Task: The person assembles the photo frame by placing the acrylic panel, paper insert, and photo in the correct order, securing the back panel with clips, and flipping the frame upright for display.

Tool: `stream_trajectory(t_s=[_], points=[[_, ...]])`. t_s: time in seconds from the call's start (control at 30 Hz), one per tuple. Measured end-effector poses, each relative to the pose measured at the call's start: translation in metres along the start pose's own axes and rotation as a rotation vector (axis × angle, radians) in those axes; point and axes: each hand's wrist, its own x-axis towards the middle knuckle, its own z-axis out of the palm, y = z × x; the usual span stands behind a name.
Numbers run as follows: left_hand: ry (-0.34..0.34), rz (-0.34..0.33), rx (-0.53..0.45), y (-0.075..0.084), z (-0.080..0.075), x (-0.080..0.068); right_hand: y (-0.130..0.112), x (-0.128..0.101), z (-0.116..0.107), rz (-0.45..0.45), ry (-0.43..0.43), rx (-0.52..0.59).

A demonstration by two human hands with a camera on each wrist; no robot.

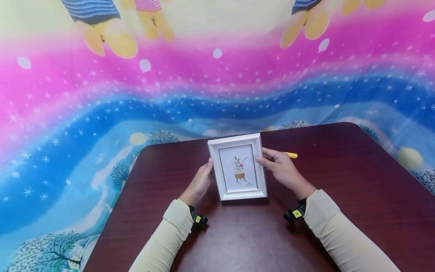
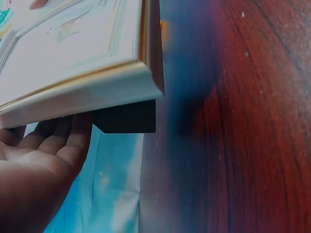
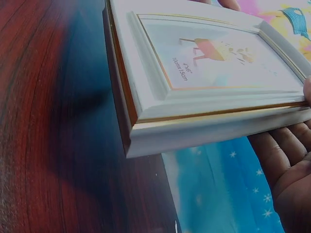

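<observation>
A white picture frame with a small plant print stands on its lower edge on the dark wood table, tilted back. My left hand holds its left side, fingers curled behind it. My right hand grips the right side, thumb on the front edge. In the left wrist view the frame sits above my fingers, and a black back stand shows beneath it. The right wrist view shows the frame close up with my fingers under its edge.
A small yellow object lies on the table just behind my right hand. A bright pink and blue patterned cloth hangs behind and around the table. The table's rounded far corners are at the left and right.
</observation>
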Motion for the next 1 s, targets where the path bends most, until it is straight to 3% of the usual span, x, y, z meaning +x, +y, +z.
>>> stream_trajectory(t_s=[0.27, 0.4, 0.6, 1.0], points=[[-0.062, 0.052, -0.012, 0.000, -0.001, 0.002, -0.001, -0.001, 0.002, -0.001, 0.012, 0.029], [-0.065, 0.032, -0.025, -0.002, -0.002, 0.004, 0.000, -0.002, 0.004, 0.008, 0.007, 0.034], [-0.024, 0.014, -0.066, -0.001, 0.000, 0.010, 0.003, -0.001, 0.004, -0.009, 0.017, 0.043], [0.093, -0.002, -0.051, 0.001, 0.006, 0.023, 0.014, 0.006, 0.010, 0.040, 0.047, 0.096]])
